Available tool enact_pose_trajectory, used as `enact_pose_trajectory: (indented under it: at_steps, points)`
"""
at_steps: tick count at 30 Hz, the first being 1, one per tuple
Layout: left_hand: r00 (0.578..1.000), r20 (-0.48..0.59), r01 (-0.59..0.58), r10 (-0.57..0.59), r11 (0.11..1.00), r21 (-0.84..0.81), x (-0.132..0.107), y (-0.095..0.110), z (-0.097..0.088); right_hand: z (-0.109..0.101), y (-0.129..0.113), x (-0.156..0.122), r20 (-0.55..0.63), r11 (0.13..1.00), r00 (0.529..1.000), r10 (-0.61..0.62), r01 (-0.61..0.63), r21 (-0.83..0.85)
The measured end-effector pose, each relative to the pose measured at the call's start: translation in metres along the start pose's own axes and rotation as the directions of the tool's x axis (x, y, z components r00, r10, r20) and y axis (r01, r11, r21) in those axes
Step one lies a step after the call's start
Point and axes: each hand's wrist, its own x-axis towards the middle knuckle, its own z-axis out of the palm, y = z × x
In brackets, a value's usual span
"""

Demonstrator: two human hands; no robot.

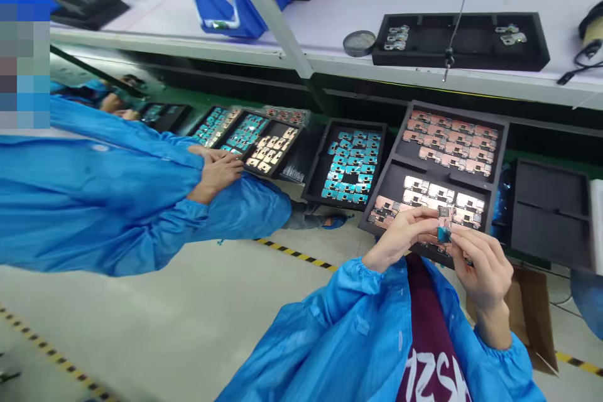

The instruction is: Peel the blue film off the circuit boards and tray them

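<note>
Copper-pink and squared off, a small circuit board (444, 217) is up in the air now, over the near half of the large black tray (500, 169), towards that tray's near edge! Left hand (407, 229) on one side, thumb and fingertips closed on the board's left edge; right hand (485, 264) on the other, fingertips pinching around its lower right corner, where a blue patch shows. What the right hand's lower fingers press against, I cannot tell.

Look below: shiny boards (441, 193) lie in rows across the tray's near compartment, some hidden by the hands. Beyond the divider, pink boards (452, 138) fill rows that run up to the far edge. Just off the left edge, a second tray (334, 133) carries bright blue boards (360, 138); off the right edge, another black tray (541, 188) with a divider.

Up on the white desk (330, 19), a long black box (461, 44) sits by the front edge, metal pieces at both ends, a round dish (359, 43) beside its left end. And over to the left, a blue-sleeved co-worker (117, 195), hands at the near edge of a tray of pale boards (271, 151)!
</note>
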Motion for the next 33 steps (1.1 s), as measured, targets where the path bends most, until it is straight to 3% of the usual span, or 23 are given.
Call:
enact_pose_trajectory:
  at_steps: [8,17,27,33]
  points:
    - [0.997,-0.043,-0.052,0.057,0.994,0.096,-0.001,0.000,0.001,0.002,-0.005,0.008,0.091,0.994,0.992,-0.083,0.089,-0.058]
    - [0.990,-0.070,-0.108,0.122,0.978,0.178,0.002,-0.004,-0.004,0.006,-0.010,0.013,0.116,0.990,0.984,-0.137,0.138,-0.004]
    - [0.964,-0.100,-0.205,0.245,0.930,0.306,0.003,-0.007,-0.003,0.007,-0.011,0.010,0.123,0.992,0.985,-0.122,0.118,0.034]
    - [0.960,-0.074,-0.243,0.271,0.933,0.264,0.003,-0.010,-0.004,0.008,-0.011,0.010,0.125,0.993,0.986,-0.111,0.107,0.040]
